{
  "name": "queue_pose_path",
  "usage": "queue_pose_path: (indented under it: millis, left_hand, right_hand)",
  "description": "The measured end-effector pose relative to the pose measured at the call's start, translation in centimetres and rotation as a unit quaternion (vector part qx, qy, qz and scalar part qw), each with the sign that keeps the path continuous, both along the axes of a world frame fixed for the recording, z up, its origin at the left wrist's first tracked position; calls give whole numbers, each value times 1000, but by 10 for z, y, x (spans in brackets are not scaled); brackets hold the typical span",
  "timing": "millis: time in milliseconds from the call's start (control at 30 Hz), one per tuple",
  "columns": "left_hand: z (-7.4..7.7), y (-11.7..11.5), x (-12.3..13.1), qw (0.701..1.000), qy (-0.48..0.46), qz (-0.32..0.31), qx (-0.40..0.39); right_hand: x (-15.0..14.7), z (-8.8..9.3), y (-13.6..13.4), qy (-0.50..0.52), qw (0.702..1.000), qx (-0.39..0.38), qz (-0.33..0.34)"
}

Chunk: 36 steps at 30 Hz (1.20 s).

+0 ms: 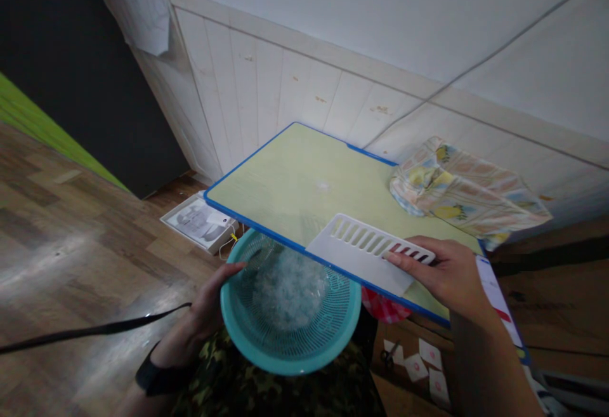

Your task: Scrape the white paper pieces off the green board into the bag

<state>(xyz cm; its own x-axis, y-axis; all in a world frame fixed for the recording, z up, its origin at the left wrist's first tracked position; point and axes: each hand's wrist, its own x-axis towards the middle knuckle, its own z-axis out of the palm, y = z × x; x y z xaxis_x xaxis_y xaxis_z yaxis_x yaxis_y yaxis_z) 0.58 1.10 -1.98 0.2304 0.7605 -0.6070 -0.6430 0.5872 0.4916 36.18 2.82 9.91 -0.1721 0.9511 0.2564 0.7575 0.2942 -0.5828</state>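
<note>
My left hand [214, 296] grips the left rim of a turquoise plastic colander [290, 366], thumb over the edge. Inside it lies a heap of whitish, translucent bits [290, 287] whose kind I cannot make out. The colander sits above my lap, its far side under the front edge of a pale yellow board [271, 182] with a blue rim. In my right hand [442, 271] is a white slotted plastic scraper [361, 258], held by its slotted upper edge. Its lower edge rests at the board's front rim. A small whitish smear [323, 185] shows mid-board.
A patterned cloth [457, 188] lies at the board's right end, by the white panelled wall [285, 87]. Below right are scissors [389, 355] and several small white cards [416, 367]. A shallow white box [197, 221] stands on the wooden floor [71, 239]. A cable runs along the wall.
</note>
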Motion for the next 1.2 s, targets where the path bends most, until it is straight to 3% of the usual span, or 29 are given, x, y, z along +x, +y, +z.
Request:
queue_pose_path:
  millis: [233,833,1033,1200]
  left_hand:
    - [3,-1,2,1000,-3,12,-7]
    - [-5,-2,-3,999,-22,-15,33]
    - [-6,-1,-3,1000,-14,-14,24]
    - [0,-1,0,1000,-5,2,12]
  right_hand:
    - [-9,-7,9,23,997,43,-63]
    - [-19,-5,12,52,999,-5,-11]
    - [-11,-9,13,92,994,14,-55]
    - [-9,-12,14,67,995,27,-74]
